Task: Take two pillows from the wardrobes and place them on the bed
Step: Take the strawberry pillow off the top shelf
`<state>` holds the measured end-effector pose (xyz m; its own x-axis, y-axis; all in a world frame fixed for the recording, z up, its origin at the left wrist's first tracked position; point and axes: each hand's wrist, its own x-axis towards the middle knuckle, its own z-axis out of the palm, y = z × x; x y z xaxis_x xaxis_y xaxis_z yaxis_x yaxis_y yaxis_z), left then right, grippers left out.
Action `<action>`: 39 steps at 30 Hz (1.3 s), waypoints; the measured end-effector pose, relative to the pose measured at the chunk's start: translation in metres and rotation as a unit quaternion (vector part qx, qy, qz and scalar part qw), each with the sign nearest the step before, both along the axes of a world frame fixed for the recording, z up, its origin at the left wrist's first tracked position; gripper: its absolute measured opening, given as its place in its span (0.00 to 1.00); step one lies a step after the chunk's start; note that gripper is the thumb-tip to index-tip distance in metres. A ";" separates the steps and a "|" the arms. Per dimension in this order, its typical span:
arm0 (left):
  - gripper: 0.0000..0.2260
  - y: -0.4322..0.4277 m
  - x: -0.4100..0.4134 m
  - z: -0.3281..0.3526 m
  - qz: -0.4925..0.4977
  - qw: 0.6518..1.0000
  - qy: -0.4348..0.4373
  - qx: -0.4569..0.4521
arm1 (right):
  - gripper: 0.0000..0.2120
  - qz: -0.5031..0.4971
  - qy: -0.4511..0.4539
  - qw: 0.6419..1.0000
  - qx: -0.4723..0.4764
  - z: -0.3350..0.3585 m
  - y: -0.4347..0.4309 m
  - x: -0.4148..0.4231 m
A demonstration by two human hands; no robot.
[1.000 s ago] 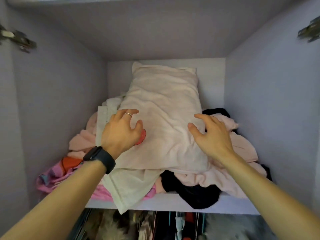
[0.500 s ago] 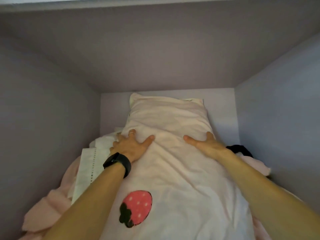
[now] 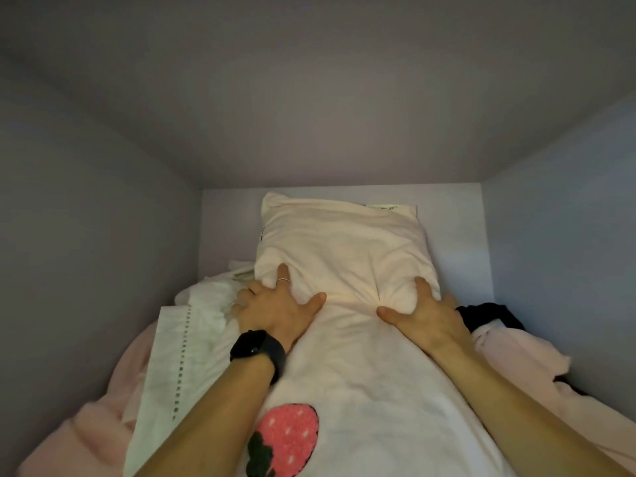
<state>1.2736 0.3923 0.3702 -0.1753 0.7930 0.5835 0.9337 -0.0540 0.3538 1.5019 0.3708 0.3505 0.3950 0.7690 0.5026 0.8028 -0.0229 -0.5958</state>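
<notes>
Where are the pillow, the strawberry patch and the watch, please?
pillow (image 3: 347, 242): head view, middle of its upper face.
strawberry patch (image 3: 287, 433): head view, pink body of the berry.
watch (image 3: 257, 349): head view, black face on the left wrist.

Pillow (image 3: 344, 242): soft, matt pale-pink cloth, creased. Strawberry patch (image 3: 284, 438): fuzzy, towelling-like. Wardrobe walls (image 3: 86, 235): smooth and matt; wristband (image 3: 258, 351): matt black.

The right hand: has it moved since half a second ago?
Yes. The right hand now digs into the pillow, bunching fabric, nearer the wardrobe's back wall.
</notes>
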 end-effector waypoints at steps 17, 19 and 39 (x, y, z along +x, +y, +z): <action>0.39 -0.118 0.004 0.046 0.003 0.979 -0.077 0.190 | 0.43 0.037 -0.018 0.983 0.177 0.054 -0.115 -0.001; 0.38 -0.139 0.006 0.040 0.018 0.976 -0.083 0.200 | 0.44 0.051 -0.012 0.982 0.179 0.047 -0.129 0.003; 0.36 -0.384 -0.063 -0.125 0.232 0.949 -0.083 0.195 | 0.41 0.255 0.058 0.940 0.217 -0.124 -0.283 -0.091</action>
<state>1.2109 0.0083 0.2456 -0.5688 0.3369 0.7503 0.8217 0.1931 0.5362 1.4106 0.0876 0.2267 0.1013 0.6061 0.7889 0.5720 0.6133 -0.5447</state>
